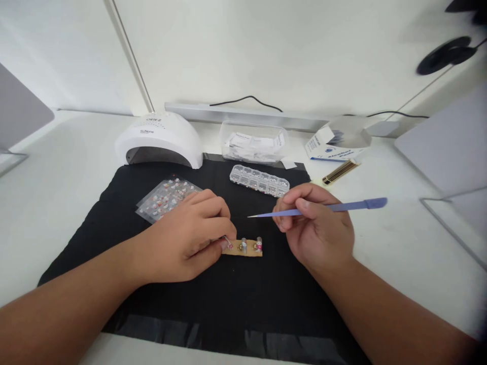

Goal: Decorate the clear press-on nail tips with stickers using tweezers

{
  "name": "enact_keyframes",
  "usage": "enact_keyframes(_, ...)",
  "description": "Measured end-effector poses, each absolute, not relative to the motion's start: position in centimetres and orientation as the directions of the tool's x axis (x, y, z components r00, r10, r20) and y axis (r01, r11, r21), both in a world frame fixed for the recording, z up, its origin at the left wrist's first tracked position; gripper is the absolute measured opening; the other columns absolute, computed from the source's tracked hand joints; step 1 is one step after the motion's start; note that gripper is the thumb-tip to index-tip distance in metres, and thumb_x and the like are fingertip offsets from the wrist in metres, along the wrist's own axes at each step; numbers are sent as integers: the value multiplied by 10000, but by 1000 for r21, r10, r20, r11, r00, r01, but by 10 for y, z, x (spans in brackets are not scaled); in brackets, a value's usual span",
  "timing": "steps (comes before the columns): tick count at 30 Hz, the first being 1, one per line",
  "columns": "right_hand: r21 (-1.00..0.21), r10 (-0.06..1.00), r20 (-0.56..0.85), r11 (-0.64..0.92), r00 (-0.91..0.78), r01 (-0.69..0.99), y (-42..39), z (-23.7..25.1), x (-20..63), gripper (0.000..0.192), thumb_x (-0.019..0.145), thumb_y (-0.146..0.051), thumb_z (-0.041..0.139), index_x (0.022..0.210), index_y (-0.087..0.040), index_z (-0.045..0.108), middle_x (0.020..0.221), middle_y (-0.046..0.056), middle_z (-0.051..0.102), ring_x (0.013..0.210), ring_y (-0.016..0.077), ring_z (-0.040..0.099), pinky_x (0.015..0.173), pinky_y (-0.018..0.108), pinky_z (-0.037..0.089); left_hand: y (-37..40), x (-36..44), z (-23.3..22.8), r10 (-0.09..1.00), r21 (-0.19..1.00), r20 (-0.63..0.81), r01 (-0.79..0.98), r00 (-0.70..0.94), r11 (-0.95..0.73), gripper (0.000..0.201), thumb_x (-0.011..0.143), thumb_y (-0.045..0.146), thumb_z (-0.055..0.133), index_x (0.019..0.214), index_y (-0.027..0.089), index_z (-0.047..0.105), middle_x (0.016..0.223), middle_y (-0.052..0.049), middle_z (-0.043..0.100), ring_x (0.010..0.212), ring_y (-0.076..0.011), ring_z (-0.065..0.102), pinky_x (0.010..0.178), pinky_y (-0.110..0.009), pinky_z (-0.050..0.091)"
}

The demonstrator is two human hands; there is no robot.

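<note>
Thumb and forefinger of my left hand [194, 238] are pinched at the left part of a tan strip [249, 251], on a nail tip [229, 244] with pink decoration that they partly cover. Two more decorated nail tips stand along the strip on gold-coloured holders: one pale [244, 246], one with a pink figure [258, 245]. My right hand [315, 223] is closed around slim purple tweezers [342, 207]. Their pale point aims left, above the strip and apart from it. The strip's left end is hidden by my left hand.
Sticker sheets [167, 197] lie beyond my left hand on the black mat [213, 309]. A white nail lamp [160, 137], a clear tub of packets [253, 144], a compartment case [259, 180], an alcohol pad box [335, 144] and a gold-coloured object [340, 172] stand farther back.
</note>
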State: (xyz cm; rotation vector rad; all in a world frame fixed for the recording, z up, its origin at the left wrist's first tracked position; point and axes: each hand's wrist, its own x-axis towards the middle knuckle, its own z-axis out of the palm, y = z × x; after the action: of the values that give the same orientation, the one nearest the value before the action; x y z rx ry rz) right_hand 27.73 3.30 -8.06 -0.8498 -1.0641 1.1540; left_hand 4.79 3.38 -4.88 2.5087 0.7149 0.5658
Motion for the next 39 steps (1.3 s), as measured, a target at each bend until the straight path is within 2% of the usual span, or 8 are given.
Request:
enact_keyframes(7, -936, 976, 211, 218, 56, -277, 33, -80, 278, 140, 754, -180, 578, 697, -211, 703, 434, -25, 563, 415, 143, 496, 466, 301, 327, 32, 50, -51, 566, 519, 180, 411, 805, -750, 163, 865, 52, 530, 855, 172, 641, 958, -42, 562, 854, -179, 481, 789, -342, 369)
enact_keyframes(19, -936, 978, 199, 207, 56, -284, 33, -80, 278, 155, 757, -174, 570, 693, -222, 702, 443, -26, 561, 420, 143, 493, 477, 312, 314, 32, 53, -52, 580, 505, 168, 435, 797, -745, 148, 874, 78, 516, 878, 179, 625, 942, -47, 587, 887, -198, 491, 792, -360, 372)
enact_keyframes(26, -946, 982, 177, 186, 61, -267, 33, -79, 277, 123, 746, -203, 588, 683, -228, 692, 441, -30, 549, 422, 146, 480, 480, 314, 319, 31, 50, -51, 564, 483, 152, 437, 812, -759, 204, 821, 17, 510, 850, 186, 621, 973, -41, 564, 889, -194, 485, 786, -361, 365)
enact_keyframes(31, -939, 981, 186, 195, 57, -283, 33, -79, 277, 138, 738, -187, 576, 678, -220, 697, 442, -26, 555, 416, 142, 481, 475, 311, 308, 32, 48, -50, 550, 497, 221, 392, 806, -774, 259, 821, -1, 490, 857, 198, 653, 993, -40, 553, 897, -190, 491, 811, -371, 368)
enact_keyframes(35, -941, 981, 187, 194, 55, -277, 33, -78, 277, 147, 743, -183, 566, 682, -222, 694, 434, -24, 551, 420, 144, 479, 476, 309, 303, 30, 49, -48, 610, 489, 283, 435, 740, -756, 200, 848, 68, 533, 930, 193, 668, 974, -46, 569, 868, -193, 502, 788, -378, 376)
enact_keyframes(37, -942, 981, 188, 196, 54, -272, 33, -78, 278, 140, 741, -189, 571, 677, -222, 690, 431, -24, 549, 419, 144, 475, 477, 309, 306, 29, 50, -49, 661, 480, 257, 501, 705, -720, 132, 842, 164, 610, 962, 178, 663, 953, -52, 586, 866, -209, 506, 788, -389, 386)
enact_keyframes(39, -943, 982, 181, 190, 57, -273, 33, -78, 277, 127, 737, -196, 582, 672, -223, 687, 432, -27, 546, 418, 142, 470, 476, 307, 311, 27, 53, -50, 688, 443, 203, 561, 697, -699, 186, 828, 296, 674, 966, 172, 663, 934, -56, 600, 864, -229, 510, 797, -411, 392)
